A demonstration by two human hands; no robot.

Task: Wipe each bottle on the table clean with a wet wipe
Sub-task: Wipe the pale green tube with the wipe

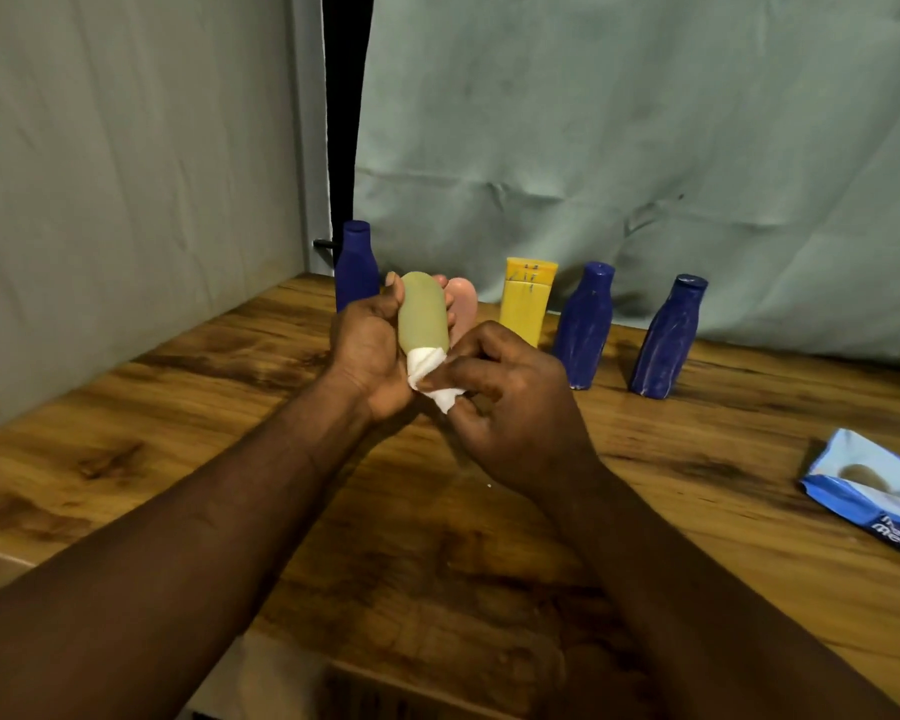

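Nearest the lens, the left forearm (204, 511) and the right forearm (671, 563) came in from the bottom edge and met over the middle of the wooden surface (178, 433). The left hand (365, 350) had its grip closed round a pale green bottle (423, 314), fingers curled behind it, holding it above the surface with its rounded end up. The right hand (510, 407) pinched a white wet wipe (432, 379) between thumb and fingers. The wipe was wrapped against the bottle's lower end, which it hid.

Behind the hands a row stood along the far edge: a dark blue bottle (357, 267) at the left, a pink bottle (463, 304) mostly hidden, a yellow bottle (526, 304), then a second blue bottle (585, 327) and a third blue bottle (668, 337), both showing pale smears. A blue wipe pack (874, 491) lay at the right edge.

The green bottle looked like light, smooth, soft plastic. It would probably dent under a hard squeeze and turn slippery once damp, so a moderate hold round the middle of its body seemed best, leaving each end free for the wipe. The standing bottles looked tall and narrow, likely to tip if knocked.
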